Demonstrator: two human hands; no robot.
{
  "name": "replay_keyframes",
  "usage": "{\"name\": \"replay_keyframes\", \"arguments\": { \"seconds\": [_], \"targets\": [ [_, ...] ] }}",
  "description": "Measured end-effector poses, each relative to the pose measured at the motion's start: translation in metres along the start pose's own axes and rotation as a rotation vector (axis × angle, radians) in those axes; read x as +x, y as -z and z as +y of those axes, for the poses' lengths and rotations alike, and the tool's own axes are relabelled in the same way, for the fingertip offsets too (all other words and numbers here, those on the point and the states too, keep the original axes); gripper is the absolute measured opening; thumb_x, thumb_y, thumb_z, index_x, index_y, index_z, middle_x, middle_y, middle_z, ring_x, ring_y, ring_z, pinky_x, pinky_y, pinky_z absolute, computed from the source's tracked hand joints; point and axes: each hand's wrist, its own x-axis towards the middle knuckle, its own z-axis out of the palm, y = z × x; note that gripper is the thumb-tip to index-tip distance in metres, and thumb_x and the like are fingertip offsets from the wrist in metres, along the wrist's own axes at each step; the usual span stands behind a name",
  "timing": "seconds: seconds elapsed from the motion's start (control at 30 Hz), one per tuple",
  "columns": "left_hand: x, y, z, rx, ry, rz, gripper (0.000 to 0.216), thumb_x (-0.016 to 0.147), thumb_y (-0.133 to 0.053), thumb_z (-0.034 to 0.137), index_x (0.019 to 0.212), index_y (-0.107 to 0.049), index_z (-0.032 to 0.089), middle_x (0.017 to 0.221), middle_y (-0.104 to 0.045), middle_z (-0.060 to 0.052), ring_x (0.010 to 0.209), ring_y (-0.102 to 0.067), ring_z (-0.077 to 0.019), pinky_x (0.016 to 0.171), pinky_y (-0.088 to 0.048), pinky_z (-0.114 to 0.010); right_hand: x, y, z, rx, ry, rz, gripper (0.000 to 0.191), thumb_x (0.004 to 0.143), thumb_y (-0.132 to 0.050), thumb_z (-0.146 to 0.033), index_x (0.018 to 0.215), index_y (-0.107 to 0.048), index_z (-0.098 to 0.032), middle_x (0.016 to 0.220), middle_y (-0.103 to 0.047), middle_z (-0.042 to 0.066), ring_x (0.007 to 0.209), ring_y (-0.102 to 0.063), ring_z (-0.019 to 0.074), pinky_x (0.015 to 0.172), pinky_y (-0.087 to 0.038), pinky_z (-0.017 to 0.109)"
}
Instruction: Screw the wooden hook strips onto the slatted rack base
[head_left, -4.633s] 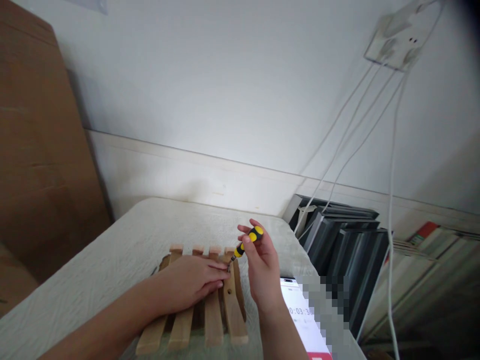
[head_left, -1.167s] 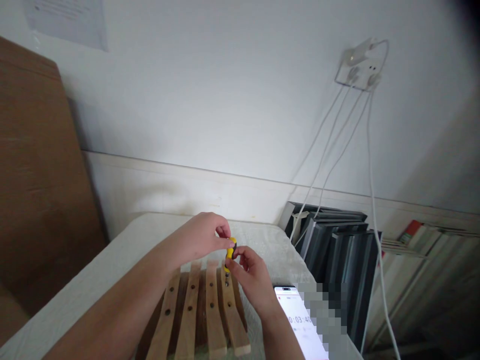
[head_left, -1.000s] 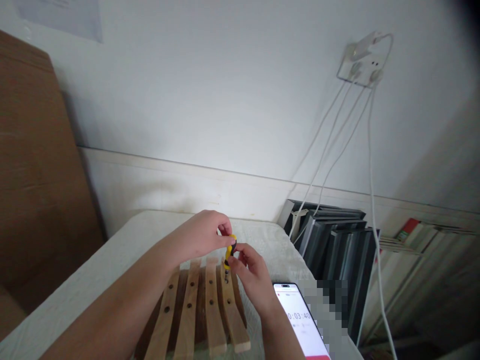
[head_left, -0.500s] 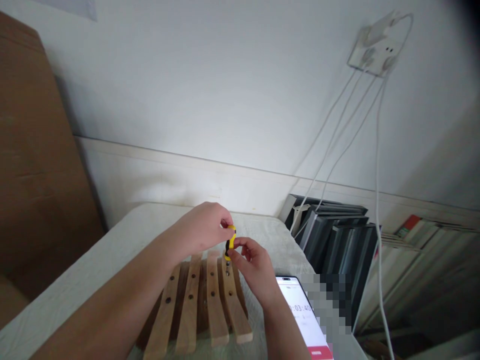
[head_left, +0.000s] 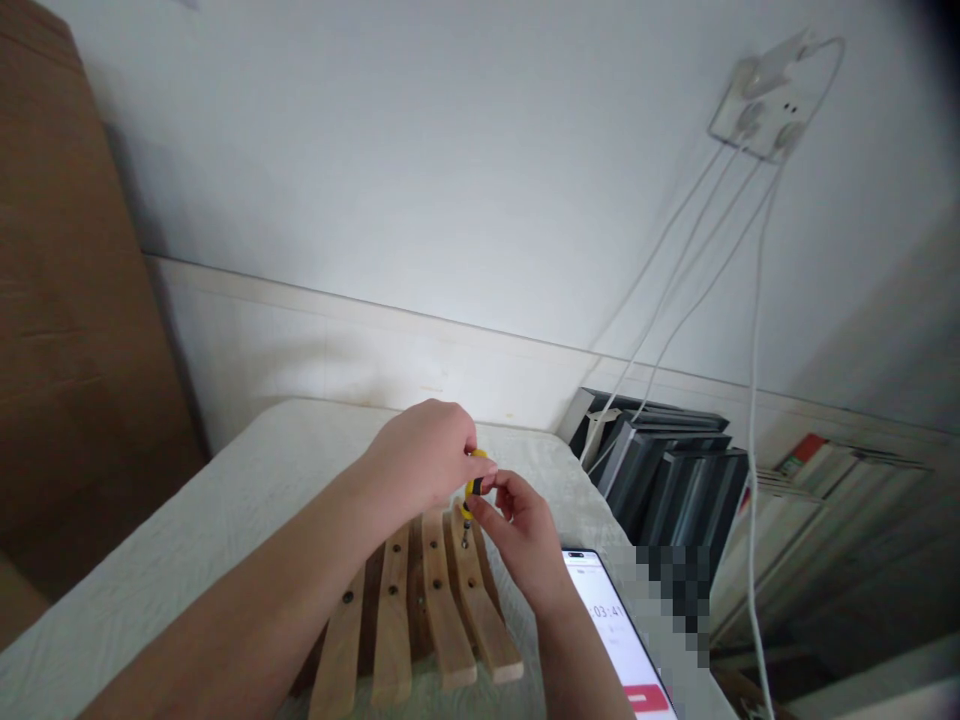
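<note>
A short yellow-and-black screwdriver [head_left: 475, 487] stands nearly upright, its tip at a screw [head_left: 465, 546] in the rightmost slat of a slatted wooden piece [head_left: 491, 625]. My left hand [head_left: 431, 450] is closed on the top of the handle from above. Lower down, my right hand [head_left: 521, 525] pinches the same handle between thumb and fingers. Dark screw heads or holes show along the several curved slats. My left forearm covers part of the slats' left side.
A white cloth [head_left: 300, 440] covers the table. Beside my right forearm lies a phone [head_left: 611, 620] showing a timer. Dark framed panels [head_left: 675, 480] lean at the right, with white cables [head_left: 754, 400] hanging from a wall socket [head_left: 765, 110]. A cardboard box [head_left: 82, 330] stands at left.
The whole scene has shifted slightly in view. My left hand has turned a little on the screwdriver's top, and its fingers cover more of the handle. The tip stays at the same screw.
</note>
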Motion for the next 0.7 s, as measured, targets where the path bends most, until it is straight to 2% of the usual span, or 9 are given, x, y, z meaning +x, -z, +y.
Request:
{"name": "replay_keyframes", "arguments": {
  "seconds": [0.2,0.3,0.47,0.7],
  "targets": [
    [0.004,-0.005,-0.002,-0.020,-0.102,-0.001,0.025,0.079,-0.053,0.031,0.071,-0.074,0.019,0.065,-0.068,-0.005,0.058,-0.055,-0.0146,0.055,-0.033,-0.026,-0.001,0.002,-0.003,-0.012,0.007,-0.025,0.023,0.084,-0.058,-0.031,0.104,-0.064,-0.021,0.082,-0.063,0.002,0.070,-0.051,0.0160,0.065,-0.040,0.028],
    [0.005,-0.007,-0.003,-0.026,-0.089,-0.031,0.026,0.079,-0.052,0.031,0.069,-0.073,0.019,0.063,-0.067,-0.005,0.056,-0.055,-0.0144,0.055,-0.034,-0.026,-0.001,0.003,-0.006,-0.055,0.032,-0.022,0.021,0.085,-0.056,-0.032,0.099,-0.067,-0.020,0.081,-0.063,0.002,0.071,-0.052,0.0162,0.064,-0.039,0.028],
    [0.005,-0.008,-0.001,0.029,0.035,0.050,0.033,0.074,-0.060,0.049,0.075,-0.074,0.019,0.069,-0.069,-0.008,0.061,-0.058,-0.0178,0.053,-0.033,-0.027,-0.001,0.003,-0.005,-0.113,0.040,0.009,0.017,0.083,-0.059,-0.033,0.092,-0.064,-0.020,0.078,-0.061,0.001,0.071,-0.051,0.0162,0.061,-0.038,0.027],
    [0.000,-0.008,0.004,-0.072,-0.110,-0.012,0.023,0.078,-0.058,0.037,0.077,-0.075,0.021,0.070,-0.071,-0.005,0.062,-0.058,-0.0159,0.055,-0.034,-0.026,-0.003,0.005,-0.011,-0.163,0.085,-0.008,0.017,0.081,-0.060,-0.028,0.096,-0.064,-0.021,0.078,-0.060,0.001,0.068,-0.050,0.0153,0.061,-0.039,0.026]
  ]
}}
